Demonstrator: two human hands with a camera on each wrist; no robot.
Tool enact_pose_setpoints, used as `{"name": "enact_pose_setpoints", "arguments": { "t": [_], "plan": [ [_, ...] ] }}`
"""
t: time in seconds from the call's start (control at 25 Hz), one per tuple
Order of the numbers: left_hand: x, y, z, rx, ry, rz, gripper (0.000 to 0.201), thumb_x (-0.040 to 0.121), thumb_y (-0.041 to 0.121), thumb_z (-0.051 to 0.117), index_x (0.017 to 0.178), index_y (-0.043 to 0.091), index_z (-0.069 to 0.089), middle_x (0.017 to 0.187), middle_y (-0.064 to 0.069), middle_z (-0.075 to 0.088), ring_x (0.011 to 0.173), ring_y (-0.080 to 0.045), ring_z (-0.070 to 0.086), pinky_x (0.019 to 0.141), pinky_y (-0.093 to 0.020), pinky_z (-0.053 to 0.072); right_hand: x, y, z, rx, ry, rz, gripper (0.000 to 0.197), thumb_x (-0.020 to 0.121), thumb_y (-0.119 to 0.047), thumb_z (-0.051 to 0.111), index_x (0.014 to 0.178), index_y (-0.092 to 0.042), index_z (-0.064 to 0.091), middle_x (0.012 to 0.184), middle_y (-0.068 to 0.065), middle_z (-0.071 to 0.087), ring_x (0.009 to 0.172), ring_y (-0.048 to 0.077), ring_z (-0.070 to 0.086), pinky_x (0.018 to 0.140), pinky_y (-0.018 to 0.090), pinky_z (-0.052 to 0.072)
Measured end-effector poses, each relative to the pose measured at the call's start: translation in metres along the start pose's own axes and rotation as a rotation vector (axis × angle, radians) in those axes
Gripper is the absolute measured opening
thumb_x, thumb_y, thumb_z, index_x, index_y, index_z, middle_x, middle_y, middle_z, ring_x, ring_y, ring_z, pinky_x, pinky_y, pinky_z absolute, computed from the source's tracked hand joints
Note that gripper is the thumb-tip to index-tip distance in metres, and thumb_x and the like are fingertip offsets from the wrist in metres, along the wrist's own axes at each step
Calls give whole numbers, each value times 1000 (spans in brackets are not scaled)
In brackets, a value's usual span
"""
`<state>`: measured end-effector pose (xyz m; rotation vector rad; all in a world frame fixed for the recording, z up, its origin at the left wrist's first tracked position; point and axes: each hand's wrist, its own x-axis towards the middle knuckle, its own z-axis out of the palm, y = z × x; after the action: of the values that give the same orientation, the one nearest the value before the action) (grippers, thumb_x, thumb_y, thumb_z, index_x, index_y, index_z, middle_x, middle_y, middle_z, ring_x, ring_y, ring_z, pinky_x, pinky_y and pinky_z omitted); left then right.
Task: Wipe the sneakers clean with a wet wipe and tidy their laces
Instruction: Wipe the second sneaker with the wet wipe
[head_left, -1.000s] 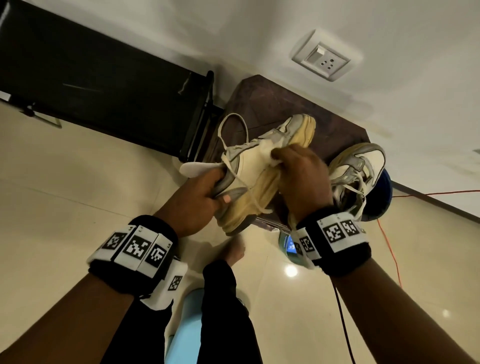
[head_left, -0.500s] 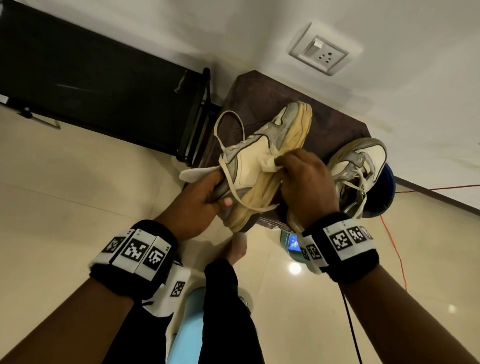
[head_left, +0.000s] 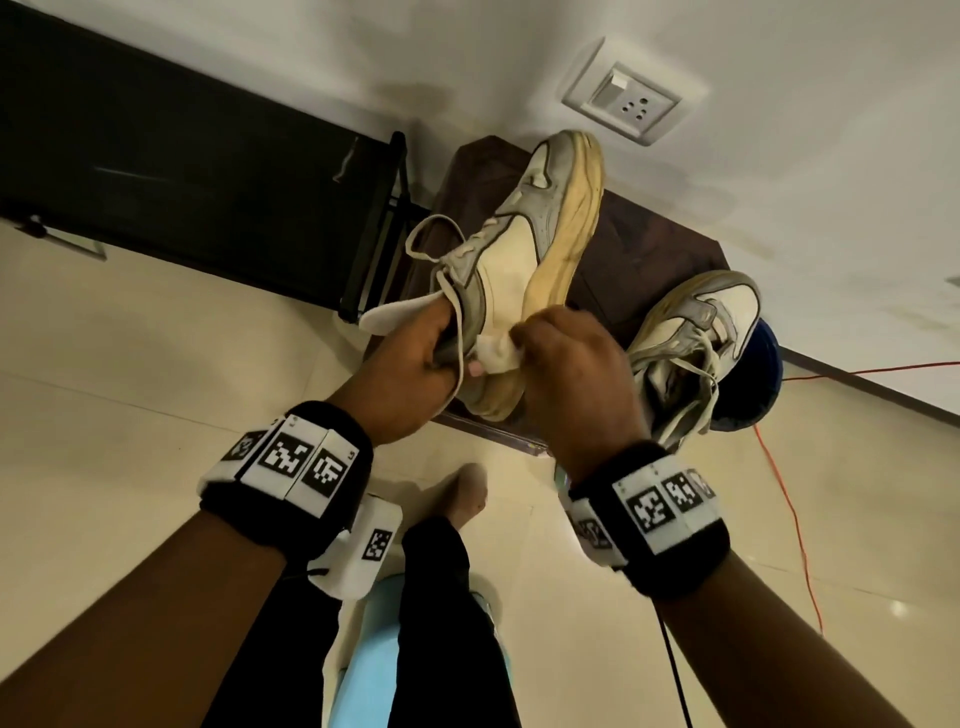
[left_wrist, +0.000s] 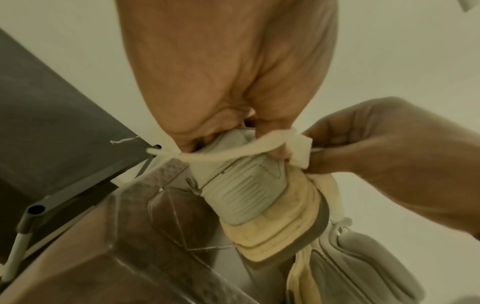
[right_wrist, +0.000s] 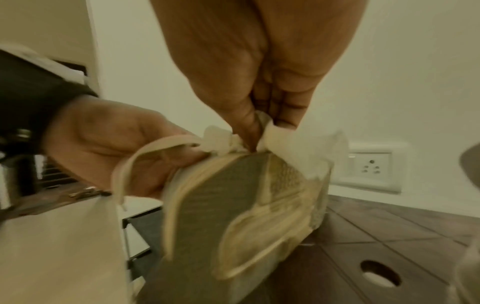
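Note:
A worn white and grey sneaker (head_left: 524, 244) with a yellowed sole is held up over the dark stool (head_left: 639, 249), toe pointing away. My left hand (head_left: 410, 369) grips its heel collar, with a loose lace (head_left: 457, 332) hanging over the fingers. My right hand (head_left: 566, 374) pinches a white wet wipe (head_left: 496, 356) against the sneaker's side near the heel. The left wrist view shows the heel (left_wrist: 244, 193) and the wipe (left_wrist: 301, 152). In the right wrist view the wipe (right_wrist: 306, 152) drapes over the sole edge (right_wrist: 215, 209). The second sneaker (head_left: 696, 343) stands on the stool, laces loose.
A black frame (head_left: 374, 228) stands left of the stool against the wall. A wall socket (head_left: 628, 104) sits above. A blue round object (head_left: 753, 379) lies behind the second sneaker, and an orange cable (head_left: 795, 519) runs across the tiled floor on the right. My leg and foot (head_left: 457, 504) are below.
The sneaker has tilted up, toe rising away from me. My right hand with the wipe has slid back along the sneaker's side towards the heel, close to my left hand.

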<state>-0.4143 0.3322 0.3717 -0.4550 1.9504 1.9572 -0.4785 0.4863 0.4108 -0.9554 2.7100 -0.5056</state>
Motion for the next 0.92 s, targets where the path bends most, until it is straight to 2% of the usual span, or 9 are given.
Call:
{"name": "enact_pose_setpoints", "arguments": {
  "t": [0.12, 0.24, 0.36, 0.44, 0.52, 0.64, 0.76, 0.8, 0.92],
  "plan": [
    [-1, 5, 1, -30, 10, -43, 61, 84, 6, 66, 137, 26, 41, 128, 8, 57, 120, -8, 55, 99, -37, 50, 24, 18, -7, 51, 73, 103, 21, 75, 0, 55, 87, -4, 72, 83, 12, 67, 73, 30, 62, 61, 42, 53],
    [-2, 6, 0, -60, -13, -33, 64, 81, -2, 67, 133, 27, 44, 124, 10, 60, 116, -7, 57, 91, -33, 55, 7, 3, -10, 86, 47, -6, 19, 74, 1, 59, 88, -6, 70, 85, 11, 67, 75, 30, 62, 64, 40, 54],
    [-2, 10, 1, 11, -43, 4, 61, 84, -1, 64, 131, 31, 44, 120, 20, 57, 114, 1, 55, 96, -24, 51, -16, -9, -8, 74, 42, -100, 16, 77, -7, 64, 91, -5, 70, 90, 12, 68, 77, 30, 63, 65, 38, 55],
    [-2, 13, 5, -29, -57, 13, 55, 85, -3, 62, 130, 26, 48, 120, 15, 60, 114, -2, 57, 96, -27, 51, -9, -4, -4, 63, 109, -76, 19, 81, -11, 58, 94, -4, 70, 92, 12, 67, 80, 29, 62, 66, 39, 54],
    [-3, 14, 8, -82, -75, 11, 52, 85, -6, 60, 130, 18, 50, 123, 3, 62, 116, -10, 59, 98, -37, 51, 11, 1, -3, 99, 182, 22, 20, 81, -7, 57, 96, -5, 69, 92, 12, 67, 81, 29, 62, 68, 39, 53],
    [-7, 13, 10, -105, -91, 15, 54, 85, -9, 57, 132, 16, 49, 126, 1, 61, 119, -10, 57, 102, -36, 48, 33, 6, -12, 134, 171, 112, 22, 82, -6, 53, 96, -7, 70, 90, 9, 68, 80, 25, 63, 70, 36, 52],
    [-9, 11, 10, -86, -50, 27, 49, 87, -4, 57, 130, 19, 49, 123, 5, 61, 117, -3, 56, 101, -32, 49, 19, -4, -18, 152, 99, -53, 28, 82, -17, 46, 92, -7, 70, 89, 9, 67, 78, 24, 63, 67, 36, 53],
    [-9, 12, 11, -81, -28, 30, 44, 88, -2, 57, 126, 20, 52, 118, 5, 62, 112, -1, 58, 98, -31, 50, 9, -7, -18, 146, 57, -112, 25, 82, -15, 49, 92, -7, 70, 90, 9, 67, 78, 25, 63, 65, 36, 54],
    [-8, 15, 14, -129, -25, 57, 34, 91, -1, 53, 123, 9, 54, 112, -8, 64, 107, -13, 62, 93, -33, 53, -17, -15, -11, 21, -28, -220, 18, 77, 0, 66, 93, -7, 70, 90, 10, 65, 77, 26, 61, 61, 39, 54]
  ]
}}
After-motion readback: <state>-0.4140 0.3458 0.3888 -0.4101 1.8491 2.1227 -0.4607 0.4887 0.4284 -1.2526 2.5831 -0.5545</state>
